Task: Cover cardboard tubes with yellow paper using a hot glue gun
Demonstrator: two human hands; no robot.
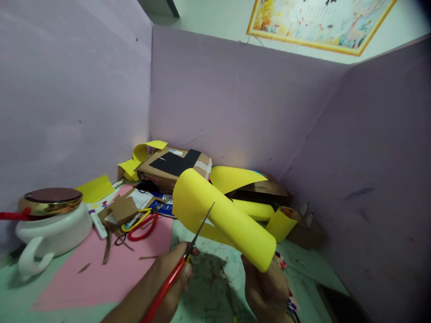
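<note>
A curled sheet of yellow paper [232, 220] is held up over the table, its near end in my right hand [267, 289]. The fingers of that hand are closed on the paper's lower edge and partly hidden behind it. My left hand [171, 278] grips a pair of scissors [172, 273] with long red handles. Their pointed blades lie close together and aim up and to the right, overlapping the paper in view. I cannot tell whether the blades touch it.
Left, a white mug [57, 229] with a lid stands beside pink paper [134, 255]. Red-handled scissors [144, 229], a marker [97, 222] and cardboard scraps [123, 210] lie there. Behind are a taped cardboard box [168, 154] and a yellow-wrapped tube [282, 224]. Lilac panels [235, 98] enclose the table.
</note>
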